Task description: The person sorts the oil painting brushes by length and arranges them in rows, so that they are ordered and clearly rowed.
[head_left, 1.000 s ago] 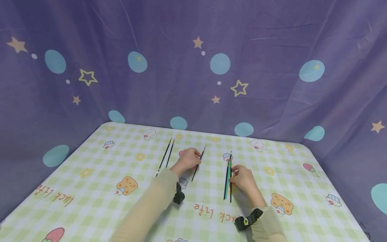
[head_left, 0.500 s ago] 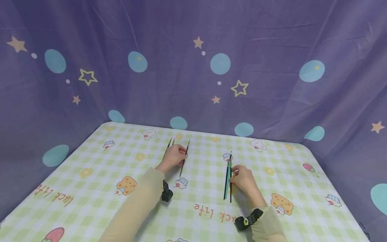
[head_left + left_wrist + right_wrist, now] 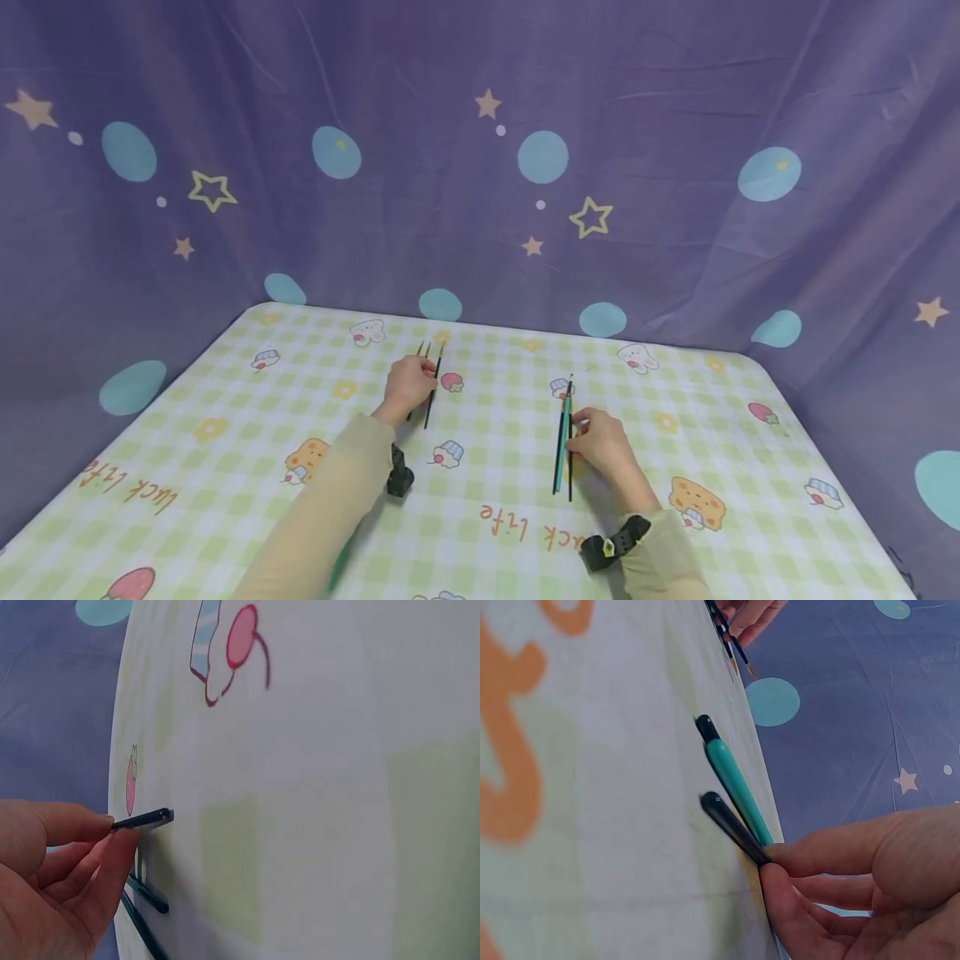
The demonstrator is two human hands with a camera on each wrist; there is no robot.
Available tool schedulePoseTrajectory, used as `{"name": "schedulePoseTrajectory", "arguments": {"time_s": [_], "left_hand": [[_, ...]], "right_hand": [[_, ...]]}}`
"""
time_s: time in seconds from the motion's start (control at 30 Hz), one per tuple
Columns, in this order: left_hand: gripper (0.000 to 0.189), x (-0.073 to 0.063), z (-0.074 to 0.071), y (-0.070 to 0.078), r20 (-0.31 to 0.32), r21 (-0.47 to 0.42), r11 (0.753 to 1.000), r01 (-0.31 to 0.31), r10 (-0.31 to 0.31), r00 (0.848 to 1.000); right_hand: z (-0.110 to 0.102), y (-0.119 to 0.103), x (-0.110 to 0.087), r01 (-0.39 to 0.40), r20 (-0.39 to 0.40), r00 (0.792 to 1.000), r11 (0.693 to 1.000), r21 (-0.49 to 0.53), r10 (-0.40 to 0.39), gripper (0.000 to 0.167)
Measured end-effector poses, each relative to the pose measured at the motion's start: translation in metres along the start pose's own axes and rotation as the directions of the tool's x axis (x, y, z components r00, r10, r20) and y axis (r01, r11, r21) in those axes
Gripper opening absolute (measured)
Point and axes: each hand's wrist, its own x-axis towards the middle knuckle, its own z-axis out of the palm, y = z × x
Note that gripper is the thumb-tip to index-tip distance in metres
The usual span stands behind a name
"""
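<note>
My left hand [image 3: 408, 383] pinches a thin black paintbrush [image 3: 430, 412] between thumb and fingertips; its dark handle end [image 3: 146, 820] shows in the left wrist view. Two more black paintbrushes [image 3: 150, 895] lie beside it, mostly covered by the hand in the head view, bristle tips pointing to the far side. On the right, my right hand [image 3: 603, 446] pinches a black paintbrush [image 3: 735, 829] near the tabletop. Just left of that one lie a teal brush [image 3: 735, 780] and another black brush [image 3: 707, 727], their far ends close together.
Under both hands is a table with a green checked cloth [image 3: 495, 467] printed with cartoons. A purple curtain [image 3: 420, 233] hangs behind its far edge. Part of a teal stick-like thing [image 3: 339, 569] peeks out by the left sleeve, which hides the rest.
My left hand has carried its black paintbrush leftward, from the middle of the table to beside the two black brushes. A teal piece now shows by the left sleeve. My right hand stays put.
</note>
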Motion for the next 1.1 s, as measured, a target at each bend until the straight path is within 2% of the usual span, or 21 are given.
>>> {"name": "schedulePoseTrajectory", "arguments": {"time_s": [0.37,0.77,1.1], "left_hand": [[0.025,0.0015,-0.0046,0.0054,0.007,0.042,0.998,0.044,-0.044,0.999],[0.027,0.0065,-0.0045,0.009,0.023,0.122,0.991,0.051,-0.054,0.998],[0.025,0.0094,0.0008,0.0085,-0.003,0.208,0.978,0.012,-0.012,1.0]], "right_hand": [[0.0012,0.0003,-0.0003,0.011,-0.012,1.0,1.0,0.028,-0.011,0.038],[-0.0003,-0.0019,-0.0006,-0.004,-0.006,1.0,1.0,0.027,0.004,0.038],[-0.0002,-0.0003,-0.0009,0.006,-0.009,1.0,0.999,0.034,-0.005,0.037]]}}
